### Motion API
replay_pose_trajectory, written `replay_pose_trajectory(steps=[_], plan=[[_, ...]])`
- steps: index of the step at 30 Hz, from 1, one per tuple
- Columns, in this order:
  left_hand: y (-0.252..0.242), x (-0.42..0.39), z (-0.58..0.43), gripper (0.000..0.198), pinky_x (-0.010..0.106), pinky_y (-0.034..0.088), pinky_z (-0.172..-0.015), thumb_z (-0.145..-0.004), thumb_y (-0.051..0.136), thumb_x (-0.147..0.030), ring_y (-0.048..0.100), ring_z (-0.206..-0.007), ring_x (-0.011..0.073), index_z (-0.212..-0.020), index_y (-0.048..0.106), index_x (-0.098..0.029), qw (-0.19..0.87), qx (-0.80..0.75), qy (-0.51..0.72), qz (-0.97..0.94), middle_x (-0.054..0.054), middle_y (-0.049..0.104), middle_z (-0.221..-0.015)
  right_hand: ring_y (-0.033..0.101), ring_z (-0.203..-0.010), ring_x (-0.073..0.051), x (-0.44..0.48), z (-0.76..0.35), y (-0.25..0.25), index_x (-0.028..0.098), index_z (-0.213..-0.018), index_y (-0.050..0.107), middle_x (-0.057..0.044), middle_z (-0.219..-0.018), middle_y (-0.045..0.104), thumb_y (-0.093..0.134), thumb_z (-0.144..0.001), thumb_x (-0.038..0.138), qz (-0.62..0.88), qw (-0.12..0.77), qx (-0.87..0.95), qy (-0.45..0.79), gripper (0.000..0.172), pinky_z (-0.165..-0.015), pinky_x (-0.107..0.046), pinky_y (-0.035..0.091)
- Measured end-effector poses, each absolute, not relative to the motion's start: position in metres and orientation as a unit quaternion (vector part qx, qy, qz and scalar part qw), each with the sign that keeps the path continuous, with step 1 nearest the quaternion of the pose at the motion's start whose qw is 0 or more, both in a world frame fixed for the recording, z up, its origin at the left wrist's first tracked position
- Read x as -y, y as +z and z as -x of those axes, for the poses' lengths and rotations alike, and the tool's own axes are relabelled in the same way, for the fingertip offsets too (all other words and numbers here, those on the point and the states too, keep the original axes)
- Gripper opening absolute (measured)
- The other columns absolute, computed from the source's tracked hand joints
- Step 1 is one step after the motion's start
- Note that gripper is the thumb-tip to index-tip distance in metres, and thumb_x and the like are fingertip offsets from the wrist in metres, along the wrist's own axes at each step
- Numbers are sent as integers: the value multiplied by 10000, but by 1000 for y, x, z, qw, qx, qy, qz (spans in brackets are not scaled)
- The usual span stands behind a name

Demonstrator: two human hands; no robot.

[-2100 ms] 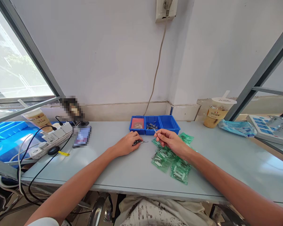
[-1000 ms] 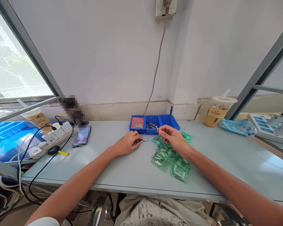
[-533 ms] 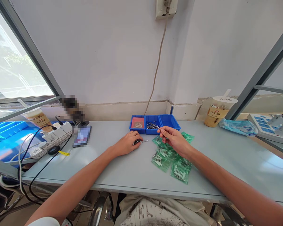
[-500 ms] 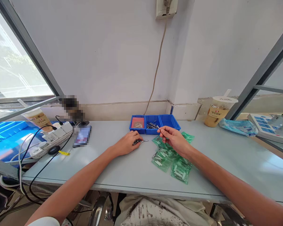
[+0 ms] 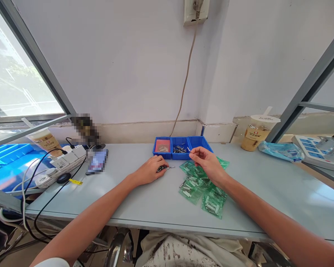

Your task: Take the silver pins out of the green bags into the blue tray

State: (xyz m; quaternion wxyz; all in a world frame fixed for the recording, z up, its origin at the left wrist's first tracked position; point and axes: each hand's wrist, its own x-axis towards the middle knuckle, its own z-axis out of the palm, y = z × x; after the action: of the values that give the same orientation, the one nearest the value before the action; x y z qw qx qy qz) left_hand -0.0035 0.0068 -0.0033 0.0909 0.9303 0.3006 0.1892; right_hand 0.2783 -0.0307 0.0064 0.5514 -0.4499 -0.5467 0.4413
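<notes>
My left hand [image 5: 150, 170] rests on the table, fingers curled over a small bunch of dark and silvery metal pins [image 5: 163, 168]; one thin tip points right. Over the green bags, my right hand [image 5: 207, 163] has thumb and forefinger pinched at a tiny light metal pin [image 5: 188, 149], mostly hidden by the fingertips. Just behind that hand stand blue bins [image 5: 179, 157] in a row. Loose metal pins [image 5: 179, 149] lie in the middle one, a reddish piece [image 5: 163, 144] in the left one. Several green plastic bags [image 5: 189, 192] with pins and white pieces lie below my right hand.
A phone [image 5: 97, 161] and a power strip with cables [image 5: 62, 163] are on the left. A drink cup [image 5: 253, 135] and a blue-white packet [image 5: 281, 151] stand at the back right. The table's front edge [image 5: 183, 228] runs before my lap.
My right hand has shifted slightly right, its fingertips moving away from the middle bin. My left hand stays in place over the metal pins.
</notes>
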Motion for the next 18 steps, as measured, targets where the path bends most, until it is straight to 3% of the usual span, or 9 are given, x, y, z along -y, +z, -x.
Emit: replay_pose_trajectory(steps=[8,13,18], plan=[[-4,-7,4,227,379,478,-958,-1058,504,-323,571,-1046,233,-1182,669,-226,90,-300,192,-930,68,631,-1115,461,-679,-145,34,-278,9,237,-882,664,21,-776,558,835,-798,543,457,532,554,449,360,-631,-293,391],[-3,-7,4,233,381,479,-963,-1063,497,-331,576,-1048,234,-1178,671,-227,95,-298,196,-929,72,635,-1111,449,-673,-140,34,-278,10,227,-886,681,4,-811,579,778,-821,617,437,534,531,492,407,-627,-288,389],[-3,-6,3,242,384,478,-961,-1066,496,-341,577,-1045,237,-1190,674,-235,93,-300,194,-930,73,634,-1104,434,-674,-131,36,-278,13,218,-888,700,13,-790,542,796,-825,583,415,521,505,549,382,-632,-274,396]])
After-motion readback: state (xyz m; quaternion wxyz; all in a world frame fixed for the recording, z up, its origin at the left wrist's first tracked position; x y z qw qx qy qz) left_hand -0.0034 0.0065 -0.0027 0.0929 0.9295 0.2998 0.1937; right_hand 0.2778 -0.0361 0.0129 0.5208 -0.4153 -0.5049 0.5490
